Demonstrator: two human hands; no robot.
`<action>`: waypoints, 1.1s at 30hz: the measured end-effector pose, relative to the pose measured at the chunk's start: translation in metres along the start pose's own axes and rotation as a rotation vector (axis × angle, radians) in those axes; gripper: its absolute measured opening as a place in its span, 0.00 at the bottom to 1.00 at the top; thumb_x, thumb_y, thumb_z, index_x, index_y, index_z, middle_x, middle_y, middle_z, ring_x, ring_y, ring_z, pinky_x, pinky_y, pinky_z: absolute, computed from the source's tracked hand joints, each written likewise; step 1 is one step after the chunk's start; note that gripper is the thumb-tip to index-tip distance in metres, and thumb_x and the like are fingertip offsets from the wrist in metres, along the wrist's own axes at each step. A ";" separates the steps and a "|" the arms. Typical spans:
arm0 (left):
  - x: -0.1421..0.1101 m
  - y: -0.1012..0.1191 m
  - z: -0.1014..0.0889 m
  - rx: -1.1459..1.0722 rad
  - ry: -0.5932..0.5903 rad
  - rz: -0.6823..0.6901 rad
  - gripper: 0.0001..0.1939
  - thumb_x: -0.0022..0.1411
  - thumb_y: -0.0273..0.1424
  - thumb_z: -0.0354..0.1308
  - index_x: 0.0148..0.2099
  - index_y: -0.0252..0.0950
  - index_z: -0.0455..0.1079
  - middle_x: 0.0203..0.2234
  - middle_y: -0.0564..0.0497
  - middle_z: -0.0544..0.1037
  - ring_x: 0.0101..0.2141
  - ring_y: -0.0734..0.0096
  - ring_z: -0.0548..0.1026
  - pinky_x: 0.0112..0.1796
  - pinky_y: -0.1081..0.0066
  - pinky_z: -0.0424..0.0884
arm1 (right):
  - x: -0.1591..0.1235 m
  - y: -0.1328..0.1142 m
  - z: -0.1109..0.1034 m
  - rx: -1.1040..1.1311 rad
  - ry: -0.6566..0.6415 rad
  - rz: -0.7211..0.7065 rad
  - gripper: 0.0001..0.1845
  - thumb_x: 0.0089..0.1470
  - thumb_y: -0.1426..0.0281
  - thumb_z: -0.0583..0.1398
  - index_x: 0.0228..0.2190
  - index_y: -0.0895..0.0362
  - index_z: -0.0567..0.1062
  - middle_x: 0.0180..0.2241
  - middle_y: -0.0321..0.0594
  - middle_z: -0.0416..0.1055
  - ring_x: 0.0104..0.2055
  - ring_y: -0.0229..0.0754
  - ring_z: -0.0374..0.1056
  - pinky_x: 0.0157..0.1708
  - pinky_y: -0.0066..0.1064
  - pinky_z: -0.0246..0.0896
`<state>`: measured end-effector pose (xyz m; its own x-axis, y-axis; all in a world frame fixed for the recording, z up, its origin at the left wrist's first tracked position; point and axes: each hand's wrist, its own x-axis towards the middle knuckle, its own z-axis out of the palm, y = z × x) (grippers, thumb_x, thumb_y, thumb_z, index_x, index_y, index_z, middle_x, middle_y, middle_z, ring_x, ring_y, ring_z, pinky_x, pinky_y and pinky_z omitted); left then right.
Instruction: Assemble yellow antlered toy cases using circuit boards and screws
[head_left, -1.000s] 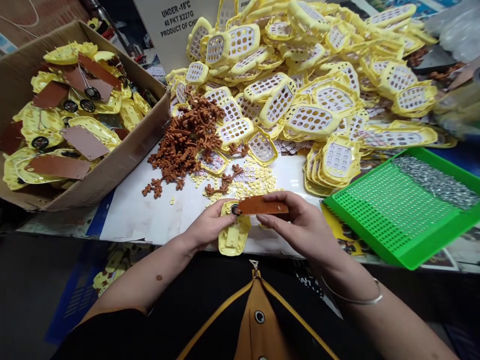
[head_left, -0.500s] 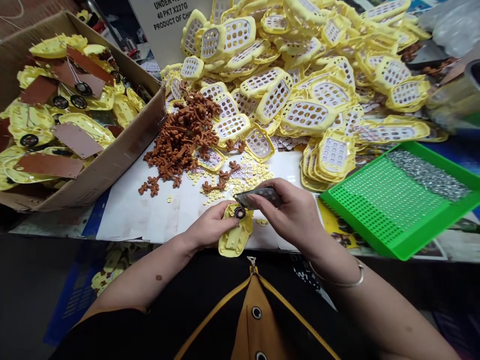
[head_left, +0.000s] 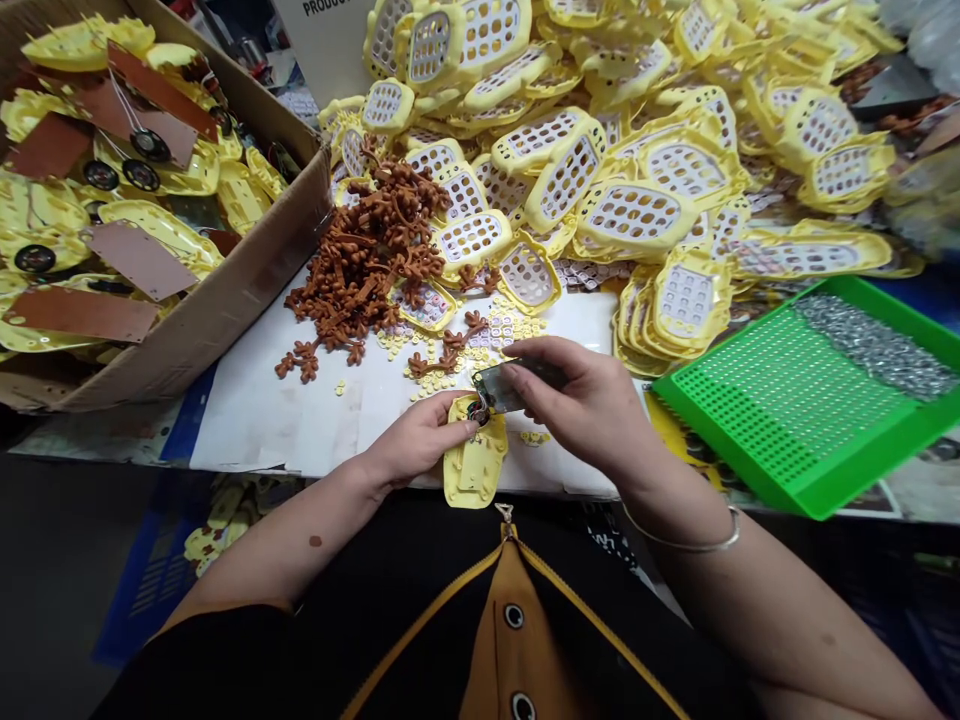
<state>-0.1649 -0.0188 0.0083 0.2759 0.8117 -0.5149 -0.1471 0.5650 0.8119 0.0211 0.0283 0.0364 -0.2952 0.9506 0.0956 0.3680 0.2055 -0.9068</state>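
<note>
Near the table's front edge, my left hand is closed around the left side of a yellow plastic shell, its hollow inside facing up. My left thumb presses at the shell's upper part, where wires and a small dark round part show. Just above the shell, my right hand pinches a dark circuit board between thumb and fingers, tilted. Wires run from the board's left end down into the shell. Beyond my hands lie small yellow buttons and a brown branching rubber piece.
At left stands a cardboard box of yellow shells with boards and speakers. A brown heap of rubber pieces lies beside it. Yellow perforated covers pile up behind. A green tray with metal screws sits at right.
The small round speaker that showed on top of the shell has gone down inside it, mostly hidden by my left thumb. The board has shifted slightly, and the view has moved a little.
</note>
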 end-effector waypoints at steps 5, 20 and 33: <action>-0.001 0.003 -0.003 -0.013 0.032 0.029 0.24 0.49 0.33 0.67 0.49 0.34 0.72 0.35 0.47 0.80 0.36 0.63 0.76 0.39 0.66 0.70 | 0.001 0.009 -0.019 0.188 -0.321 0.067 0.36 0.48 0.63 0.64 0.57 0.61 0.65 0.50 0.52 0.73 0.44 0.49 0.74 0.40 0.40 0.73; -0.002 0.005 -0.002 -0.177 0.080 0.039 0.17 0.48 0.29 0.66 0.43 0.33 0.74 0.36 0.47 0.80 0.37 0.63 0.77 0.42 0.65 0.69 | -0.017 0.018 -0.012 -0.614 0.129 -0.547 0.13 0.59 0.63 0.59 0.43 0.51 0.79 0.41 0.47 0.73 0.34 0.41 0.72 0.28 0.32 0.71; -0.004 0.008 0.000 -0.213 0.133 0.097 0.13 0.48 0.27 0.65 0.39 0.32 0.76 0.33 0.48 0.81 0.35 0.64 0.78 0.40 0.68 0.70 | -0.043 0.022 0.024 -0.681 0.045 -1.039 0.16 0.58 0.77 0.57 0.47 0.60 0.75 0.38 0.48 0.80 0.43 0.46 0.76 0.43 0.37 0.76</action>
<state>-0.1673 -0.0171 0.0167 0.1257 0.8680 -0.4803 -0.3675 0.4905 0.7902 0.0210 -0.0137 0.0028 -0.6947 0.2696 0.6668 0.3643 0.9313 0.0030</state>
